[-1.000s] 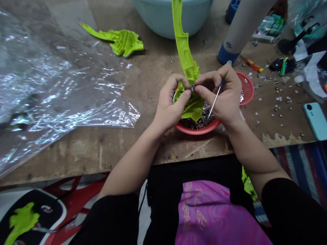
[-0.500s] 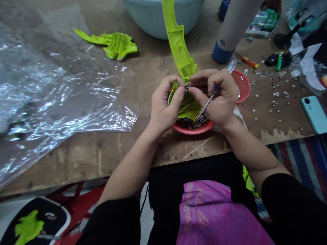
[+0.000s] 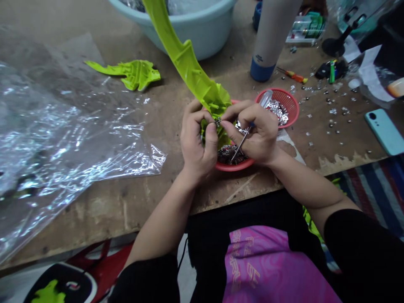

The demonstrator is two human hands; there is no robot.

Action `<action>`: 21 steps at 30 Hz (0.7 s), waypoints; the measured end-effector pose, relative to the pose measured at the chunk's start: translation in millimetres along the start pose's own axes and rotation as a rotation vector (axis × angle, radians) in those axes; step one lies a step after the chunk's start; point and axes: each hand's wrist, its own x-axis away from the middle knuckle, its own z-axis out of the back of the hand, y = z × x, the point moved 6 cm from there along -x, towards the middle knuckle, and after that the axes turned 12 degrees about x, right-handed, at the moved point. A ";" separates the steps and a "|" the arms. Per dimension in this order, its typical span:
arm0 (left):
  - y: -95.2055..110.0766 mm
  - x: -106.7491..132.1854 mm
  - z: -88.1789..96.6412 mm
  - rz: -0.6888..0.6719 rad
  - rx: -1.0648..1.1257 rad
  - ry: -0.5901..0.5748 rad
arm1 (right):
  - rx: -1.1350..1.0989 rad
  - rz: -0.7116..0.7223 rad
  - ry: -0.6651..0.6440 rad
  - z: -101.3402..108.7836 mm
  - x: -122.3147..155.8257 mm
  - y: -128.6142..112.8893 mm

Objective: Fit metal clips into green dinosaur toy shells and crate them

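Observation:
My left hand [image 3: 197, 143] grips the lower end of a long lime-green plastic part [image 3: 186, 63] that slants up and left toward the basin. My right hand [image 3: 257, 132] pinches a small metal piece against that part with thumb and forefinger, and a thin screwdriver [image 3: 241, 144] is tucked in its palm with the shaft pointing down. Both hands hover over a red bowl [image 3: 235, 165] of small dark metal pieces at the table's near edge.
A second red basket [image 3: 285, 110] with shiny bits sits right of the hands. A light-blue basin [image 3: 202, 25], a grey tube with blue cap [image 3: 268, 42], another green part [image 3: 132, 73], crinkled clear plastic [image 3: 63, 126], scattered screws [image 3: 334, 113] and a phone [image 3: 385, 131] lie around.
The long green part has tilted leftward, its top swinging toward the basin. Both hands shifted slightly left and lower, still pinched together over the bowl.

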 end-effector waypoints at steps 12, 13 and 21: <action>4.8 2.2 -1.4 -0.101 0.021 -0.026 | 0.002 0.134 0.083 4.8 1.3 -10.5; 5.0 2.4 -1.4 -0.111 0.015 -0.021 | 0.009 0.170 0.107 6.6 1.2 -13.5; 4.2 3.2 -2.1 -0.063 -0.042 0.002 | 0.029 0.141 0.025 5.9 -3.3 -11.4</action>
